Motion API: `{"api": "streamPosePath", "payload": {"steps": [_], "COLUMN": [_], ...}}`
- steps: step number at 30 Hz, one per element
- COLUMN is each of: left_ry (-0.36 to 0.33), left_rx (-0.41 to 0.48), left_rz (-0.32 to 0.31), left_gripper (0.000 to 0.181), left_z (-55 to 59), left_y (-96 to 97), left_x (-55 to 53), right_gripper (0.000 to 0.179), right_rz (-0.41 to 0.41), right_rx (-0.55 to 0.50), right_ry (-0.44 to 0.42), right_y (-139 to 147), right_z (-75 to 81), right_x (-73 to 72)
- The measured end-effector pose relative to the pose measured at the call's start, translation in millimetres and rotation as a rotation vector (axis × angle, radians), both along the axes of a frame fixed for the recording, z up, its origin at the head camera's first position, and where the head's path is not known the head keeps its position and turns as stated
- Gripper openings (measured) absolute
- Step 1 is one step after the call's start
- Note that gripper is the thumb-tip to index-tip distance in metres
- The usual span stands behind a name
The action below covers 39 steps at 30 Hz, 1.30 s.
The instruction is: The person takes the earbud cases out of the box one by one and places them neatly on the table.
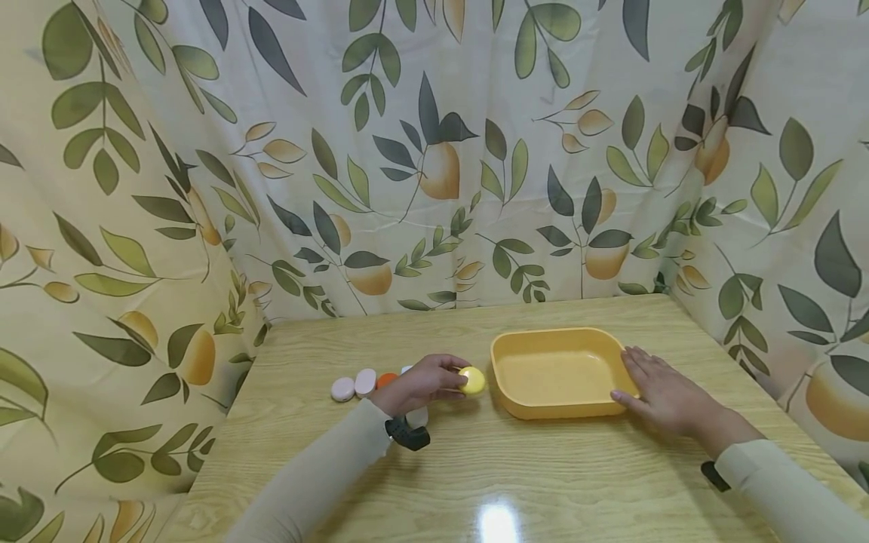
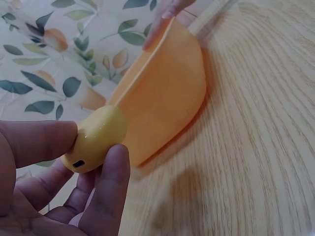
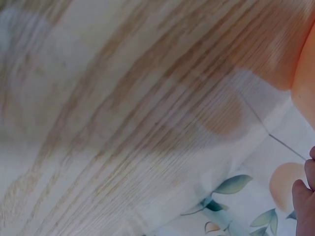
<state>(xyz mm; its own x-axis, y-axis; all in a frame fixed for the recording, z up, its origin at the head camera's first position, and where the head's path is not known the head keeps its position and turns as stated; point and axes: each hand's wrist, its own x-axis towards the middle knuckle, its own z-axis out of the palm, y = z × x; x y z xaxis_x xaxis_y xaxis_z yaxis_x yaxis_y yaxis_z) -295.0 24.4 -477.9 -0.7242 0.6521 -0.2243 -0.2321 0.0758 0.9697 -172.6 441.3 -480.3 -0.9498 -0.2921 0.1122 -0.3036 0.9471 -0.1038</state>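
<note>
My left hand (image 1: 428, 383) pinches a small yellow rounded disc (image 1: 472, 381) between thumb and fingers, just left of a yellow-orange rectangular tub (image 1: 563, 411). In the left wrist view the yellow disc (image 2: 101, 135) shows a small dark slot in its edge, and the tub (image 2: 170, 91) stands behind it. Straight fingers of my right hand (image 1: 665, 392) rest on the tub's right rim. Only a few fingertips of the right hand (image 3: 306, 189) enter the right wrist view, near the tub's wall (image 3: 306, 81).
Left of the tub lie two pale pink discs (image 1: 353, 385), an orange disc (image 1: 386, 379) and a white disc (image 1: 417, 419), partly hidden by my left hand and wrist. The wooden table (image 1: 543, 467) ends at a leaf-patterned curtain (image 1: 434, 226) at the back and sides.
</note>
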Motion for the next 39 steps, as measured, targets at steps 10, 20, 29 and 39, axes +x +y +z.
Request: {"api": "streamPosePath", "payload": {"steps": [10,20,29,39], "left_ry": [0.0,0.023,0.046,0.016], "left_rx": [0.03,0.023,-0.005,0.008], "left_rz": [0.006,0.015,0.056,0.096], "left_gripper": [0.035,0.038,0.038,0.04], "left_z": [4.7,12.9,21.7,15.7], "left_y": [-14.0,-39.2,-59.3,-82.8], "left_x": [2.1,-2.3,-5.1,-7.4], "right_gripper": [0.083,0.083,0.083,0.083], "right_rz": [-0.011,-0.01,-0.018,-0.016], "right_rx": [-0.009,-0.013,-0.022,-0.016], "right_ry": [-0.006,-0.002,-0.011,-0.015], "right_y": [1.3,1.3,0.7,0.3], "right_z": [-1.1,-2.2,-1.0,-0.3], "right_x": [-0.1,1.2,1.8,1.3]}}
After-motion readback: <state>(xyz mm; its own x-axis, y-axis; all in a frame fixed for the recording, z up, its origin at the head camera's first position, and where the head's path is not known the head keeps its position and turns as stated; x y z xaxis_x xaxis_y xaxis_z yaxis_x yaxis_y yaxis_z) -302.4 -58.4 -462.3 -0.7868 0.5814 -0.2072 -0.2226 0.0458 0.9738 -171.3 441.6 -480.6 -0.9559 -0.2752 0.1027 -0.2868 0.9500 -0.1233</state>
